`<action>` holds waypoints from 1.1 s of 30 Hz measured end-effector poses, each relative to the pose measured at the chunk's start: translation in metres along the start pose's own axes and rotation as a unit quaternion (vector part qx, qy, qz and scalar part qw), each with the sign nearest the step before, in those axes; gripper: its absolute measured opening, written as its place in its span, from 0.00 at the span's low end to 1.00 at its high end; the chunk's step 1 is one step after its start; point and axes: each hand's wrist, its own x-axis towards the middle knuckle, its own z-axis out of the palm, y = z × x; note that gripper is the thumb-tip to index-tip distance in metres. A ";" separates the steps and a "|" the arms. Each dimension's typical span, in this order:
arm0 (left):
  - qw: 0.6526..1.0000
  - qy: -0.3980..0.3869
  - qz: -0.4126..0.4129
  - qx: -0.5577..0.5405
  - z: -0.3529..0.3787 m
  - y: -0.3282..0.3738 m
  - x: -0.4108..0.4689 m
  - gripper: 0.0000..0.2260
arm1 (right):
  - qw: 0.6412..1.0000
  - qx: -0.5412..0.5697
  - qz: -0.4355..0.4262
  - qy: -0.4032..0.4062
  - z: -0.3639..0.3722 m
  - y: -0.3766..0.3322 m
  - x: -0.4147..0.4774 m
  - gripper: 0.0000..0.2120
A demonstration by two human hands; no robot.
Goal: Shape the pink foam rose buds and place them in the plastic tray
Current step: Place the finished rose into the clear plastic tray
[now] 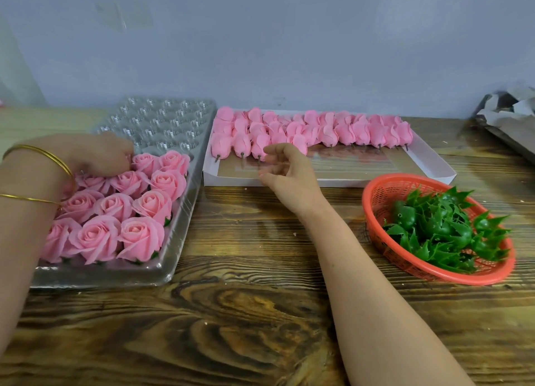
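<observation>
A clear plastic tray [185, 212] lies on the left, its near rows filled with several shaped pink roses [139, 235]. My left hand [95, 154] reaches over the tray's left side, its fingers curled down onto a pink rose [97, 183] in the third row. A white box [419, 165] in the middle holds rows of unshaped pink foam buds [327, 129] on short stems. My right hand [285, 174] hovers over the box's front left, fingers spread and relaxed, just short of the nearest buds and holding nothing.
An orange mesh basket [385, 194] with green plastic calyxes [445, 229] stands at the right on the wooden table [260, 313]. Crumpled grey paper in a tray [509, 116] sits at the far right. A grey wall runs behind everything.
</observation>
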 end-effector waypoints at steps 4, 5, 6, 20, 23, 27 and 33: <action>1.000 0.001 0.002 0.025 0.002 0.000 0.003 0.12 | 1.000 -0.007 0.003 0.002 0.000 0.001 0.000 0.19; 0.999 0.000 0.007 0.034 0.004 0.000 0.004 0.11 | 1.000 -0.009 0.003 0.002 0.000 0.001 0.000 0.19; 0.999 0.001 0.010 0.040 0.005 0.000 0.004 0.10 | 1.000 -0.010 0.003 0.001 0.000 0.001 0.000 0.18; 0.998 -0.060 0.032 0.001 0.013 -0.013 0.016 0.13 | 1.000 -0.021 0.009 -0.005 -0.002 0.002 0.000 0.17; 0.997 -0.067 0.035 -0.015 0.014 -0.016 0.018 0.16 | 1.000 -0.020 0.009 -0.007 -0.003 0.002 0.000 0.17; 0.996 -0.067 0.025 -0.047 0.016 -0.015 0.018 0.18 | 1.000 -0.028 0.006 -0.009 -0.003 0.003 0.001 0.16; 0.994 -0.027 0.013 -0.101 0.019 -0.010 0.019 0.18 | 0.999 -0.030 0.011 -0.005 -0.004 0.005 0.002 0.16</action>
